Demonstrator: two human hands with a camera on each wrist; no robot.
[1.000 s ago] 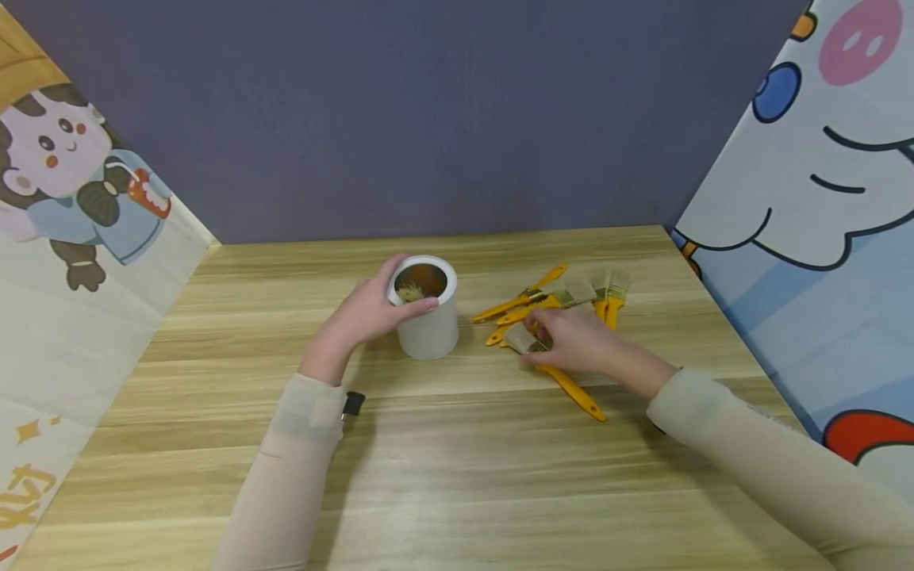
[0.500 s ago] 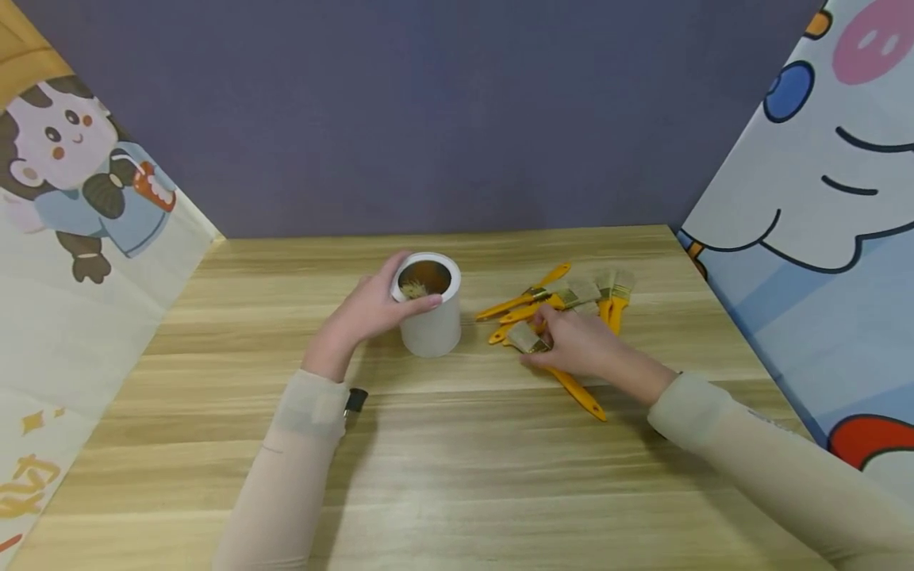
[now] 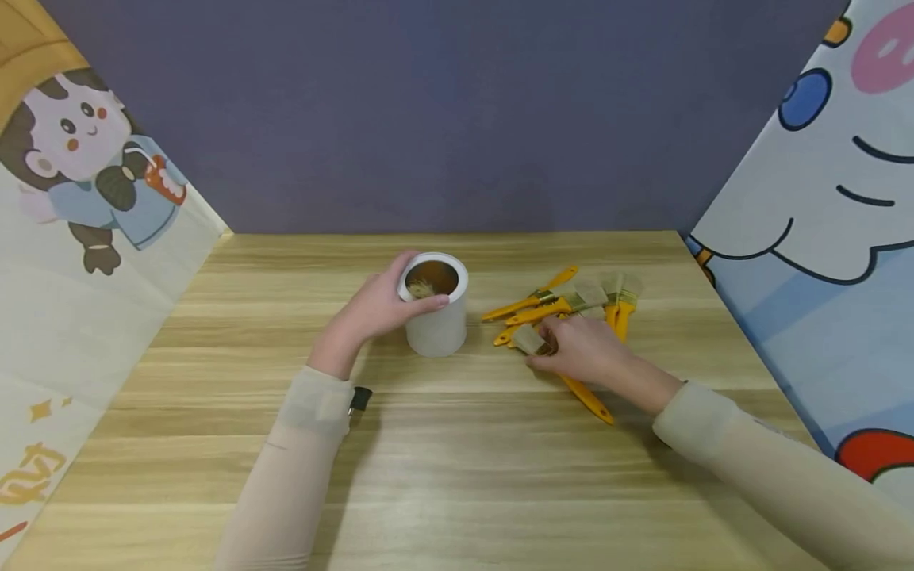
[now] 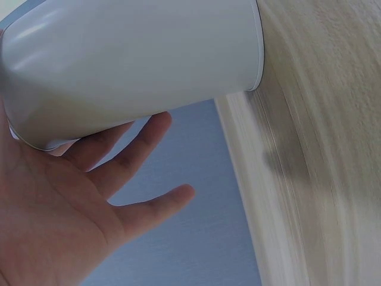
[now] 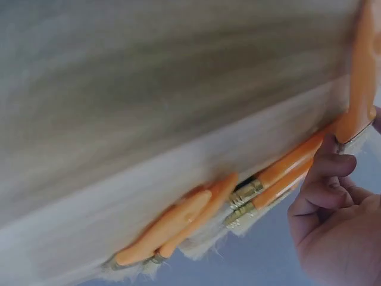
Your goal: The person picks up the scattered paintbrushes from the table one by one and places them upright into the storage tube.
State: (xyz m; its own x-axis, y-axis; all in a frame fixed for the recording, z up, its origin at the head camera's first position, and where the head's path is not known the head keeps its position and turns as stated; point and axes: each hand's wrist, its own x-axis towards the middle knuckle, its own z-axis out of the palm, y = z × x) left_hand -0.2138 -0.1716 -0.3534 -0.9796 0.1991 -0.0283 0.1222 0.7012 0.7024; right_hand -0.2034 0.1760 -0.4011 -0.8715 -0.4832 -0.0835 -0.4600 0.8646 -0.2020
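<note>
My left hand (image 3: 374,308) holds a white cylindrical can (image 3: 437,335) that stands upright on the wooden table. The thumb lies over the near rim; in the left wrist view the other fingers touch the can's side, the little finger apart from it. Pale bristles (image 3: 421,290) show inside the can. With its fingertips, my right hand (image 3: 587,349) pinches a paintbrush (image 3: 589,402) near its metal band. This brush has a yellow-orange handle pointing toward me and bristles toward the can. Several similar paintbrushes (image 3: 531,314) lie in a pile just beyond, partly hidden by that hand.
More brushes (image 3: 624,309) lie right of the pile, bristles pointing away. A dark wall (image 3: 457,119) borders the table's back edge, with cartoon-printed panels at left (image 3: 86,174) and right (image 3: 785,230). A small black object (image 3: 361,397) sticks out beside the left sleeve.
The whole view has shifted slightly. The right hand's fingers have closed further over the brush's metal band, covering more of it. The left hand and the can stay together in place.
</note>
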